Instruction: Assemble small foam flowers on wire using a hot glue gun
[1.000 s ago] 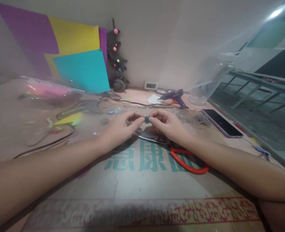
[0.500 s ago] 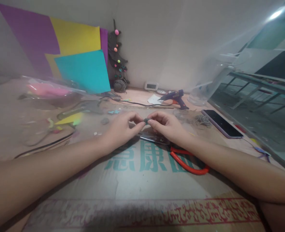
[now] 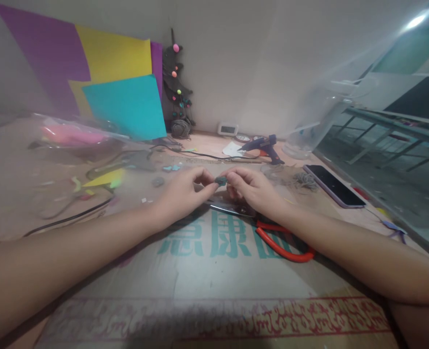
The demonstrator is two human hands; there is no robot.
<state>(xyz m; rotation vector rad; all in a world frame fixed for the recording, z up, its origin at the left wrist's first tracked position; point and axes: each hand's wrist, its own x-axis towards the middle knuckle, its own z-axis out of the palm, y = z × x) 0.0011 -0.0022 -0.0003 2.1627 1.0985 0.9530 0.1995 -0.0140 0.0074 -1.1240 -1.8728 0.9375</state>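
Red-handled scissors (image 3: 265, 240) lie beneath the right hand (image 3: 252, 188); I see it and the left hand (image 3: 190, 190) pinching a small dark-green piece (image 3: 220, 181) between fingertips, and beyond both, a glue gun (image 3: 261, 144) on the desk (image 3: 207, 142)

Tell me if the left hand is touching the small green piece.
Touching: the head view shows the left hand pinching the green piece between thumb and finger.

Centre stage, the piece (image 3: 220, 181) sits between left fingers (image 3: 207, 190) and right fingers (image 3: 237, 182)! Scissors (image 3: 263, 228) lie below, on the cardboard (image 3: 214, 281). Behind, the glue gun (image 3: 261, 144), with the clock (image 3: 228, 129) further back to its left. Out right, the phone (image 3: 334, 186) on the surface (image 3: 203, 141), yarn (image 3: 305, 181) just left of it. Back left, paper sheets (image 3: 125, 109).
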